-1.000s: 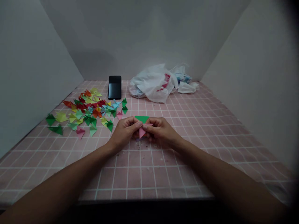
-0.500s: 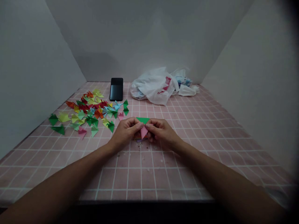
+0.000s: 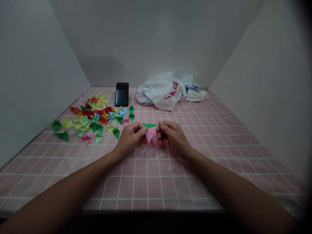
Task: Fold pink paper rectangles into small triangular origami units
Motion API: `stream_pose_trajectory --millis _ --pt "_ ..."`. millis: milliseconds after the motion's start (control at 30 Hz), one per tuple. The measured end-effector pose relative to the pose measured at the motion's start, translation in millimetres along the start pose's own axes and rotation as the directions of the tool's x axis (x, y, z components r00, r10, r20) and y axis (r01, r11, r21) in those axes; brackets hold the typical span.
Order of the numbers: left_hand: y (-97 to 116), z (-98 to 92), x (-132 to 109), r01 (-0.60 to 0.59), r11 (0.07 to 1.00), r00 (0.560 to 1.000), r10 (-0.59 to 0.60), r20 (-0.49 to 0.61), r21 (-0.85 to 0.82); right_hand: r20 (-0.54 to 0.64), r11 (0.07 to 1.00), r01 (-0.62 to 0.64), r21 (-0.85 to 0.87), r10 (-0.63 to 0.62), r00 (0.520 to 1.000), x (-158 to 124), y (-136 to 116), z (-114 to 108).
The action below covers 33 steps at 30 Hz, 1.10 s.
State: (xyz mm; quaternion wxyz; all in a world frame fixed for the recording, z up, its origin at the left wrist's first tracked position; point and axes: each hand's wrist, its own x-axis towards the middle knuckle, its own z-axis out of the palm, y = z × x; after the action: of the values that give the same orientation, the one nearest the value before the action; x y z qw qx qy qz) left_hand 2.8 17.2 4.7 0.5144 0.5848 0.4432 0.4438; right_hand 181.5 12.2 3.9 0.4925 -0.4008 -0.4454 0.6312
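Note:
Near the table's middle, my left hand [image 3: 133, 136] pinches a small folded pink paper [image 3: 150, 135] between thumb and forefinger, its point facing me. Close on its right is my right hand [image 3: 172, 135], fingers curled and thumb pressed to the forefinger; whether anything is between them is hidden. Another pink paper [image 3: 159, 143] shows below the right fingertips, partly covered by them. Beneath and behind the hands lies a stack of coloured paper, with a green sheet [image 3: 149, 125] at its far edge and orange and blue edges nearer me.
Many small folded paper birds [image 3: 95, 120] in several colours lie spread to the left. A black phone [image 3: 122, 94] and a crumpled white plastic bag [image 3: 158, 89] are at the back. Tiny scraps [image 3: 154, 155] dot the pink checked tablecloth [image 3: 140, 187]. Pale walls enclose three sides.
My right hand has moved slightly right, away from the left thumb. More of the folded pink paper shows, and the other pink paper has come into sight. The left hand keeps its pinch.

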Motion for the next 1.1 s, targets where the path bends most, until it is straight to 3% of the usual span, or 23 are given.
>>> stream_pose_trajectory --millis 167,300,433,600,733,1100 --pt "-1 3.2 -2 -0.014 1.0 1.0 0.013 -0.004 -0.02 0.077 0.999 -0.029 -0.038 0.032 0.997 1 7 3" --pt "-1 5.0 -2 0.01 0.994 1.0 -0.008 0.023 -0.106 0.084 0.999 0.025 -0.031 -0.023 0.996 -1 11 5" --pt "-4 4.0 0 0.132 0.94 0.991 -0.13 0.028 -0.315 0.051 1.0 0.022 0.005 -0.022 0.998 -1 7 4" --pt "-7 5.5 1 0.287 0.823 0.957 -0.229 0.176 -0.49 0.195 1.0 0.031 -0.005 -0.03 0.98 -1 5 5" --pt "-7 7.3 0 0.336 0.78 0.937 -0.219 0.274 -0.528 0.23 1.0 0.01 -0.029 -0.003 0.973 -2 4 7" --pt "-10 6.6 -1 0.365 0.76 0.924 -0.227 0.306 -0.538 0.257 0.999 -0.037 0.004 0.035 0.966 -2 5 5"
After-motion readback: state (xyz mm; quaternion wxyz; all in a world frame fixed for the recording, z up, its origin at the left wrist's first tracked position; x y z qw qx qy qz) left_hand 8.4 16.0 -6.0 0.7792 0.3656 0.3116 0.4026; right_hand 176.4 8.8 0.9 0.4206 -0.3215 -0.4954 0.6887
